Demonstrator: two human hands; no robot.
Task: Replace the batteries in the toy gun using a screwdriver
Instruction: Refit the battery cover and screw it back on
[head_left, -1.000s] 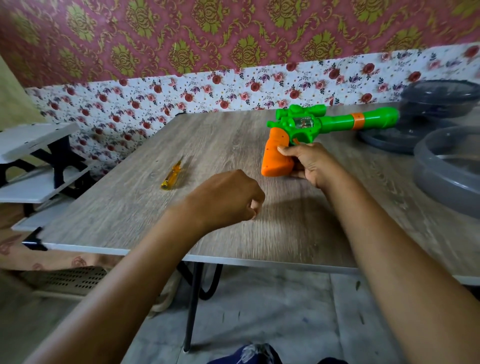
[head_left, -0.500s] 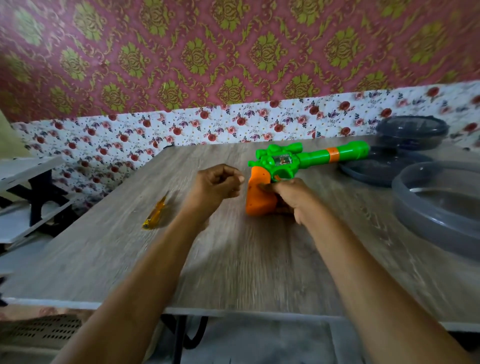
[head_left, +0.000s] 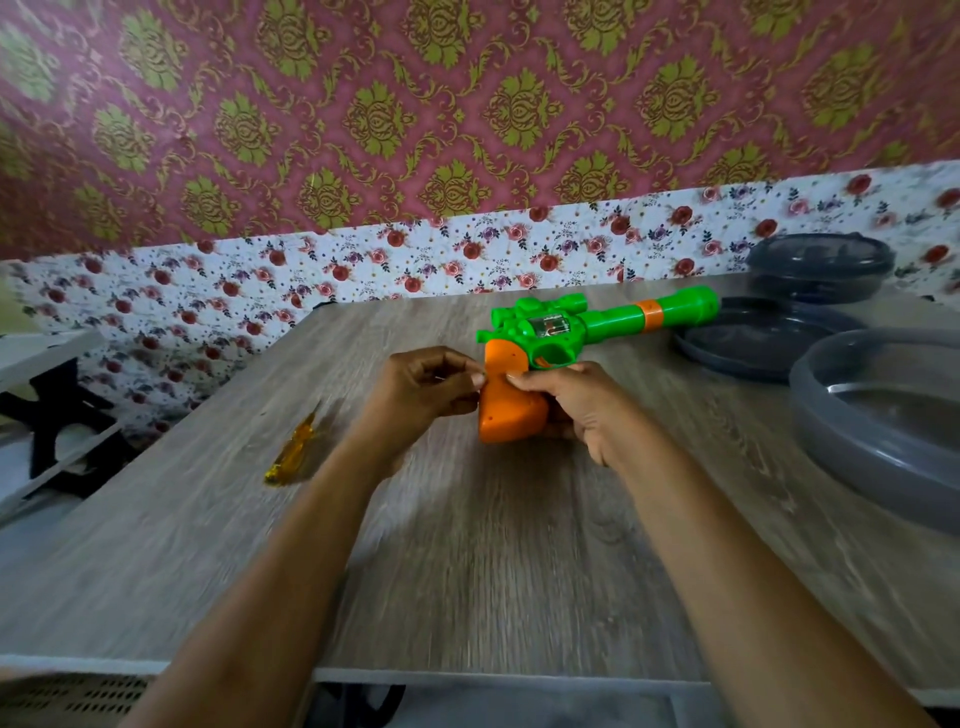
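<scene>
Head view. On the wooden table (head_left: 467, 571), a little beyond its middle, a toy gun (head_left: 561, 332), side face turned up toward the camera. Long axis from left to right and slightly away: green barrel with an orange ring out to the right, muzzle aimed toward the grey dishes; orange grip at the left end, slanting down toward the near edge. Green scope along the far side of the body, a small clear window in the middle.

Round the grip, from the right, the right hand (head_left: 582, 410): thumb laid on the orange face, other fingers tucked behind and mostly hidden, grasping the gun.

Just left of the grip, the left hand (head_left: 426, 389), fingers curled in, thumb and forefinger tips drawn together right against the grip's left edge. Cannot tell whether pinching that edge, holding something tiny, or holding nothing: too small and blurred.

Left of the left forearm, flat on the table, a screwdriver (head_left: 296, 452), yellow and see-through, apart from both hands; long axis slanting from near left to far right.

Right of the gun, a lidded round tub (head_left: 821, 265) at the back by the wall, a flat lid (head_left: 753, 343) close by the muzzle, a large bowl (head_left: 878, 441) nearer, cut by the picture edge, all grey. Off the table's left side, a white shelf (head_left: 41, 353)
</scene>
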